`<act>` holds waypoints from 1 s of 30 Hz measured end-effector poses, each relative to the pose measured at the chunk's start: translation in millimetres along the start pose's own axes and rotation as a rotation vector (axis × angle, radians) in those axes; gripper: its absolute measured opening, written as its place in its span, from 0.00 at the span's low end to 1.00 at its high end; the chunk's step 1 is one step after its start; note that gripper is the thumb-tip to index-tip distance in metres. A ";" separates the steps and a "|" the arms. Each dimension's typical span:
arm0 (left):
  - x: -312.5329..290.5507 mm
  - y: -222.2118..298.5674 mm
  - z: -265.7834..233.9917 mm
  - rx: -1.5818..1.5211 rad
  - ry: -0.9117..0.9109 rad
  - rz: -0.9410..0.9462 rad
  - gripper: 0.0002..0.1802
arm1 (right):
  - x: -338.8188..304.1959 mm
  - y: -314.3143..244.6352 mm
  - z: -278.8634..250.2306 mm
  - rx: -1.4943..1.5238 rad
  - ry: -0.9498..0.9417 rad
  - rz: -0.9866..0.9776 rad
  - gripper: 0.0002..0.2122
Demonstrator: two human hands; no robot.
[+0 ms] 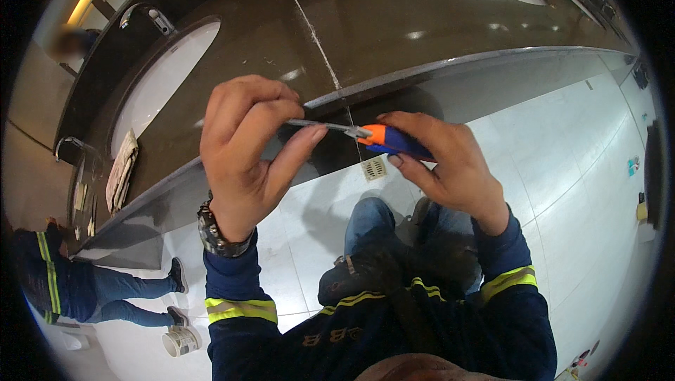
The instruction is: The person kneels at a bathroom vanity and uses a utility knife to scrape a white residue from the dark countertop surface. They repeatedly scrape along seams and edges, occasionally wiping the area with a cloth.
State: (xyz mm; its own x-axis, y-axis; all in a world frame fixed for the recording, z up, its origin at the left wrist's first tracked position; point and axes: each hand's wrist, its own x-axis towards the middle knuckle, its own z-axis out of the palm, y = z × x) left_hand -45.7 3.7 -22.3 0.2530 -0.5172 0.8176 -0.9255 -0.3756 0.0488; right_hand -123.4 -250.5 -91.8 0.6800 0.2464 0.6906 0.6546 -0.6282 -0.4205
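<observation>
My right hand [446,163] is closed around the handle of an orange and dark blue utility knife [395,140], just in front of the counter edge. From its orange end a thin grey metal strip [327,125], which looks like the blade, reaches left. My left hand [256,135], with a watch on the wrist, pinches the far end of that strip between thumb and fingers. Its tip is hidden by those fingers. Both hands are raised above the floor, in front of my body.
A dark stone counter [365,26] with a pale seam runs ahead, with a white basin [169,79] and a faucet [148,19]. Folded paper [123,170] lies at its left. Another person [105,289] stands at the left near a white bucket [181,342]. A floor drain [374,168] lies below.
</observation>
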 end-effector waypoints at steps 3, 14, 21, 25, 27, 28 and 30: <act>10.4 6.8 7.7 0.073 -0.023 -0.013 0.11 | -0.4 -2.5 -11.5 0.187 -0.082 0.232 0.19; 37.2 6.0 2.0 0.121 -0.235 -0.022 0.07 | 2.5 19.6 -10.7 0.034 0.005 0.220 0.16; 31.1 5.3 -0.5 0.297 -0.251 0.125 0.11 | 9.1 22.3 -19.7 -0.154 -0.008 0.144 0.16; 32.1 3.4 -4.7 0.310 -0.316 0.134 0.13 | 12.6 24.3 -25.9 -0.206 -0.089 0.129 0.17; 32.0 3.1 -0.8 0.301 -0.338 0.147 0.14 | 4.4 28.4 -21.1 -0.194 -0.097 0.173 0.18; 32.0 1.4 1.2 0.282 -0.336 0.151 0.14 | 0.6 29.0 -19.1 -0.188 -0.101 0.195 0.18; 31.1 -0.9 -1.4 0.265 -0.336 0.153 0.14 | -0.3 26.0 -17.2 -0.194 -0.078 0.168 0.19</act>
State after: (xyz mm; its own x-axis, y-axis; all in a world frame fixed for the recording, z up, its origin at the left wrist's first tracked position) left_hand -37.4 -11.0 3.8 0.2373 -0.7865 0.5702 -0.8662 -0.4370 -0.2422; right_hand -112.3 -279.6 -92.8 0.8019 0.1785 0.5701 0.4602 -0.7931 -0.3990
